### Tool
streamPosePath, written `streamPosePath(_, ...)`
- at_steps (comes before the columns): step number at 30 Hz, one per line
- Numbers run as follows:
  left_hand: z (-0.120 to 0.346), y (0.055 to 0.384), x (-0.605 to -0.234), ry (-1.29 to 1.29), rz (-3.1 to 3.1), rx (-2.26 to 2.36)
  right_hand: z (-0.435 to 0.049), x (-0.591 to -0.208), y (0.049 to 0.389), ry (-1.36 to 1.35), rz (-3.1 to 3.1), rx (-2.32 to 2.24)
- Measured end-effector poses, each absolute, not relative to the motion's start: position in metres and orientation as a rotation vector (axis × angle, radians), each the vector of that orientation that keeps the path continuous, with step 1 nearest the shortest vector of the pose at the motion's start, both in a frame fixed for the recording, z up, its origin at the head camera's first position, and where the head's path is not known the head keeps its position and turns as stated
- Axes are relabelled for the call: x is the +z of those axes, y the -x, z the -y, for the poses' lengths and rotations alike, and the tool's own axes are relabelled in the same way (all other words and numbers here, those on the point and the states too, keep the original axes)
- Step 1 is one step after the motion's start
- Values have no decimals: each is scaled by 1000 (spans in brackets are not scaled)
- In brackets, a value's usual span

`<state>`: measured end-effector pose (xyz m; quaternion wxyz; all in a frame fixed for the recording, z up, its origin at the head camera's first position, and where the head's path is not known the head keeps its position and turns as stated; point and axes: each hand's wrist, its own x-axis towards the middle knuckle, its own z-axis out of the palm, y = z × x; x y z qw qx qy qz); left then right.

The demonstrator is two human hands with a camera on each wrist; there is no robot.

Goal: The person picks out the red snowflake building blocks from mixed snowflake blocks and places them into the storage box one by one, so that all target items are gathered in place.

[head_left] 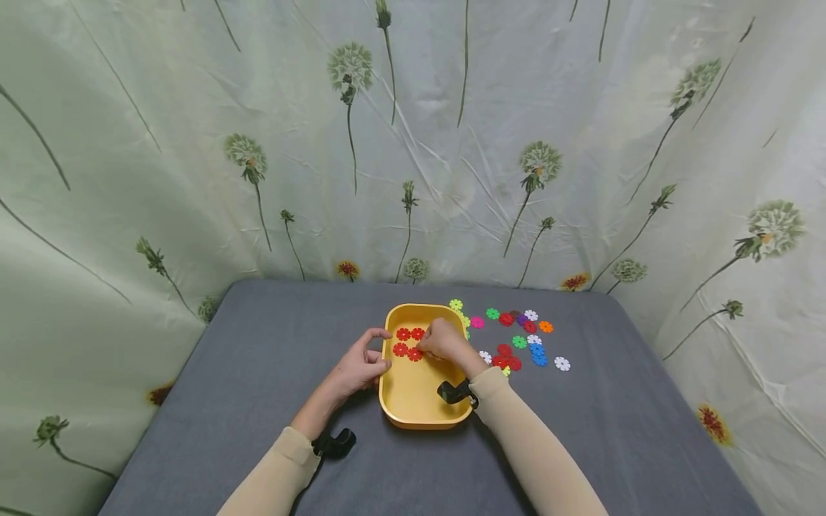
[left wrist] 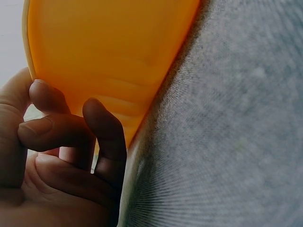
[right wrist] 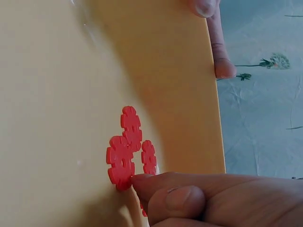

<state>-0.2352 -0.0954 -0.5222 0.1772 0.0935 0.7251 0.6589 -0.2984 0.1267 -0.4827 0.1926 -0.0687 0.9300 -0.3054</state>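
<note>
A yellow plastic tray point(head_left: 413, 394) stands on the table, with several red flower-shaped discs point(head_left: 401, 350) lying in its upper part. My left hand point(head_left: 358, 363) holds the tray's left side; in the left wrist view its bent fingers point(left wrist: 111, 127) lie against the outer wall. In the right wrist view, one left fingertip reaches over the rim. My right hand point(head_left: 445, 340) reaches down into the tray. One of its fingertips touches the edge of the nearest red disc point(right wrist: 120, 163), and another disc is partly hidden behind the hand.
Right of the tray, loose flower-shaped discs lie scattered, among them a green disc point(head_left: 519, 342), a blue disc point(head_left: 539, 360), a white disc point(head_left: 562, 364) and an orange disc point(head_left: 546, 327). Grey cloth point(head_left: 277, 344) covers the table. A dandelion-print curtain point(head_left: 452, 179) hangs behind.
</note>
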Motion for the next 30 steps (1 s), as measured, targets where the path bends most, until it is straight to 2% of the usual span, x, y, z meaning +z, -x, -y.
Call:
streamPosePath(6, 95, 235, -523, -271, -2049, 1872, -127, -480, 295, 189, -2604, -919)
streamPosePath(15, 96, 234, -523, -267, -2052, 1869, -140, -466, 285, 253, -2413, -1479)
streamPosePath(23, 96, 234, -523, -242, -2044, 1866, -193, -437, 274, 183, -2266, -1824)
streamPosePath(30, 96, 235, -523, -246, -2042, 1866, -247, -436, 265, 91, -2313, -1975)
